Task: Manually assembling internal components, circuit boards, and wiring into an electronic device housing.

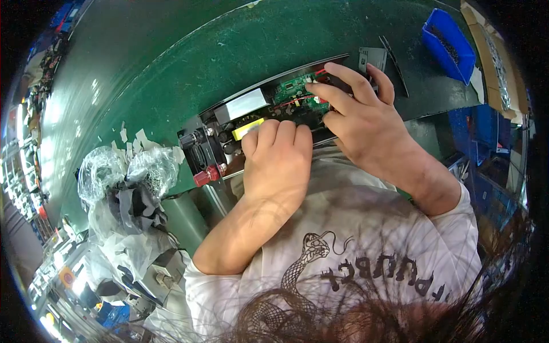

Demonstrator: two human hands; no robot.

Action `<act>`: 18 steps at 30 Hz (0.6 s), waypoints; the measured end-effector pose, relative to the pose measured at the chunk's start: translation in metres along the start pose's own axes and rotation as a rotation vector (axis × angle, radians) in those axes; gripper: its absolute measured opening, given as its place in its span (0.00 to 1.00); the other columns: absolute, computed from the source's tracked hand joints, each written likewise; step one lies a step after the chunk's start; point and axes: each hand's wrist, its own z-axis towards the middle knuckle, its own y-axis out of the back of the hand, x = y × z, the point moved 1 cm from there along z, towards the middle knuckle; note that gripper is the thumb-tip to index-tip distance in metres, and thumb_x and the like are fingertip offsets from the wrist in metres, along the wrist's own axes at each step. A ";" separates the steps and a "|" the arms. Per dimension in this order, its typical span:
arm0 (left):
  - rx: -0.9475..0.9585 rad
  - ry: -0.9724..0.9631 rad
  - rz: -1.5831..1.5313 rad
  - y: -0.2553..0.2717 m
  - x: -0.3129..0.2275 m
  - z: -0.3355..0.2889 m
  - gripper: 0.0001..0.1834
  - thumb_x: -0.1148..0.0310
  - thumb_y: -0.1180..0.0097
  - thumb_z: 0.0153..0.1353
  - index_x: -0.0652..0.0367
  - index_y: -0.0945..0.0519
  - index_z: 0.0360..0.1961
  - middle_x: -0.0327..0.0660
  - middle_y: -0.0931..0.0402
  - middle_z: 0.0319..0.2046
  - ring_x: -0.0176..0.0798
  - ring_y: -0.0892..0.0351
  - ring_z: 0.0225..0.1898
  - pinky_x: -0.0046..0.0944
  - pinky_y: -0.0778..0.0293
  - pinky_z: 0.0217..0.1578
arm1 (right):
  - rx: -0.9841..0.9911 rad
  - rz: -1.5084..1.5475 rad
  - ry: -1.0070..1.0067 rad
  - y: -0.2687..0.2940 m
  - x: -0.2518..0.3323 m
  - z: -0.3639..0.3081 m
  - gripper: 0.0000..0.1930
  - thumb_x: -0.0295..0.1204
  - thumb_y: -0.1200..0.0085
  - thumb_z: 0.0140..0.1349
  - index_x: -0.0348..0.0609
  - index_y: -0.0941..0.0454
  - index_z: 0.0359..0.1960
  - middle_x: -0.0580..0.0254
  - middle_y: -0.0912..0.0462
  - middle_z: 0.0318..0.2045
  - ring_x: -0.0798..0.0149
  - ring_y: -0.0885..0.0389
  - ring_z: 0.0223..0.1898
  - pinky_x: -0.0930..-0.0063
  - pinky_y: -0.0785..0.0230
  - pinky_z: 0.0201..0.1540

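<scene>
Electronic unit [273, 114], long, black-cased and open at the top, lies slantwise on the green work surface [171, 86], close against its near edge, just in front of the person. Dark lettering and a snake print run across the front of the white T-shirt [377, 228]; the letters look upside down from this view. Any marks on the unit's yellow component [248, 130] are too small to read.

The left hand [277, 160] comes up from below with its wrist bent, back of the hand uppermost, fingers side by side and curled down over the unit's near side. Its thumb and fingertips are hidden, so I cannot tell whether it grips anything. The right hand [372, 123] reaches in from the right, palm down, its bent fingers spread rather wide; the index fingertip is at the green circuit board [294, 87], and the thumb lies lower, at the near side. I cannot tell whether it pinches a part.

A red terminal [209, 175] sticks out at the unit's left end. Clear plastic bags [100, 171] bunch at the left, and a blue bin [462, 34] stands at the far right beside a cardboard box [476, 34].
</scene>
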 end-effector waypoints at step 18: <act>0.012 -0.014 -0.049 0.001 0.003 -0.003 0.07 0.70 0.45 0.51 0.51 0.21 0.33 0.36 0.25 0.36 0.42 0.28 0.47 0.48 0.37 0.50 | 0.034 0.095 0.002 0.000 -0.005 -0.001 0.04 0.26 0.38 0.49 0.49 0.17 0.28 0.75 0.24 0.58 0.59 0.40 0.70 0.41 0.56 0.70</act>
